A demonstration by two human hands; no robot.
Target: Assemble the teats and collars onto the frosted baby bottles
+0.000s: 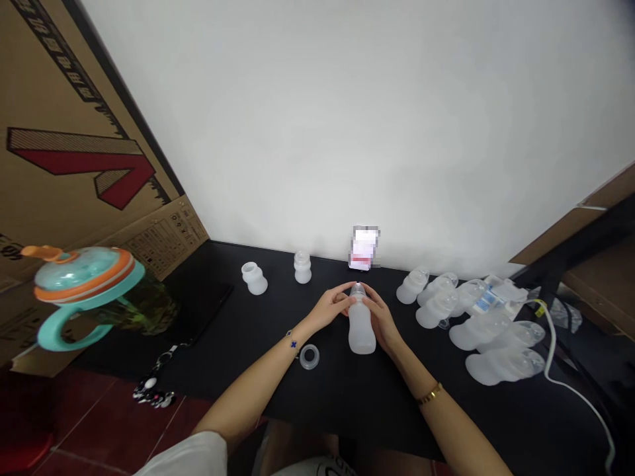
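Observation:
A frosted white baby bottle (362, 330) stands in front of me on the black table, its clear top pointing toward the wall. My left hand (333, 305) is closed around the left side of its neck, thumb on the collar. From the other side my right hand (381, 316) grips the same neck, fingers meeting near the tip. Beside my left wrist lies a round translucent ring (309, 357). Farther back are a small open white bottle (254, 278) and a short bottle with a clear top (302, 267).
Several capped baby bottles (436, 309) crowd the right side, near a white cable (553, 350) and a plastic packet (496, 296). A lit phone (364, 248) leans on the wall. At left stand a large teal-and-orange drinking cup (89, 281) and a cardboard box (74, 165).

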